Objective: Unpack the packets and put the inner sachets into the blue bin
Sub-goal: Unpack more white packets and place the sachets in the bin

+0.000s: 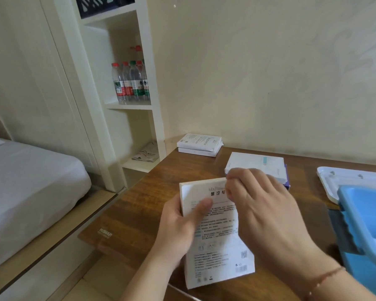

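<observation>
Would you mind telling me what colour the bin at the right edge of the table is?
The bin is light blue, seen best in the head view.

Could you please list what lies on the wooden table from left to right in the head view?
Held packet in both hands → stack of white packets at the back → white box → white tray → blue bin.

A white packet (215, 233) with printed text on its face is held above the near part of the table (139, 198), tilted, its top end pointing away. Two more white packets (199, 144) lie stacked at the far left corner. Another white packet (255, 167) lies flat further right, on something purple. The blue bin (365, 216) sits at the right edge, open.
</observation>
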Tool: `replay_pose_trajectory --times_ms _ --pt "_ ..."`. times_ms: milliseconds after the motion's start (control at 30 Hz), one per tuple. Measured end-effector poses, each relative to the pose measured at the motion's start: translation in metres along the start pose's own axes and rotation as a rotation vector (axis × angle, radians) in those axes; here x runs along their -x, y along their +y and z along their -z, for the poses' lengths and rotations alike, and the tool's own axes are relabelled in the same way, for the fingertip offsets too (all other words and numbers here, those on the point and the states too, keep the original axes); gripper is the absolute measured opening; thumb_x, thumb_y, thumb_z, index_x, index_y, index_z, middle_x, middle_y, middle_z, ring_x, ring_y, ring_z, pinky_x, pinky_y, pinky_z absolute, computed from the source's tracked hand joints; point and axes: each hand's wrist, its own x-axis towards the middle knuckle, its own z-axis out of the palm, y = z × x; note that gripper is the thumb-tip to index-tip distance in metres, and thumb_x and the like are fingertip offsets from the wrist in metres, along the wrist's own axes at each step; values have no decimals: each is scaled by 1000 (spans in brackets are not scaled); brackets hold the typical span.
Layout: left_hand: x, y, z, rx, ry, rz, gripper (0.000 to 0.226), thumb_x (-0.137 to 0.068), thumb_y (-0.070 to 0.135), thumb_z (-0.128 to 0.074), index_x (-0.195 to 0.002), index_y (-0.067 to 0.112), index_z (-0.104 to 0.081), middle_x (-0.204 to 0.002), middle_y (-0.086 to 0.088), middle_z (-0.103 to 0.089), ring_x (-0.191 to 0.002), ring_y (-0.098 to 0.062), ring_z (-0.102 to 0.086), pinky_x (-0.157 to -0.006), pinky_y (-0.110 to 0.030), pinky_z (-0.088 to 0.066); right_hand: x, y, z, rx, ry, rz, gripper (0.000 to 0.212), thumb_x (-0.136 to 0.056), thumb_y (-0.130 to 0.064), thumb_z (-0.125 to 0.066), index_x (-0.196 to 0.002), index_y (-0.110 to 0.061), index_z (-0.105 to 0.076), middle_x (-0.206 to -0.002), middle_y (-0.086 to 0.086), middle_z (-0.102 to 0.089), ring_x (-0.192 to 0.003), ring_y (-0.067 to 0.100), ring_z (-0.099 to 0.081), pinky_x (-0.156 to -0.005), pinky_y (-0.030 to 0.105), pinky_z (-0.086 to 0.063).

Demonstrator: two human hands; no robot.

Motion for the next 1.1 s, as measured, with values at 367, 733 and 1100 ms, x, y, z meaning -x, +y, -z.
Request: replay_pose_trajectory --times_ms 367,733,1100 --pt "1 6 9 -51 -198 -39 35 -80 40 -72 -106 19 -68 -101 -1 -76 -90 -22 -74 -68 -28 -58 -67 11 81 164 -571 307 27 -88 -7 -42 -104 -29 -42 -96 -10 -52 -77 18 -52 -55 27 -38" --pt "-1 5 16 6 -354 -53 33 -84 15 -61 -116 5 -63 -112 -4 -74 -101 -25 -71 -78 -32 -58 -115 32 57 -164 -939 247 35 -86 -5 -38 -55 -20 -48 -71 8 -67 -60 37 -70 -43 22 -47" --pt "-1 2 20 86 -377 -60 31 -80 34 -71 -111 25 -71 -115 -4 -72 -106 -27 -69 -82 -33 -57 -118 32 66 -393 -1022 80 26 -98 -6 -32 -76 -15 -44 -81 2 -69 -60 30 -72 -50 28 -58"
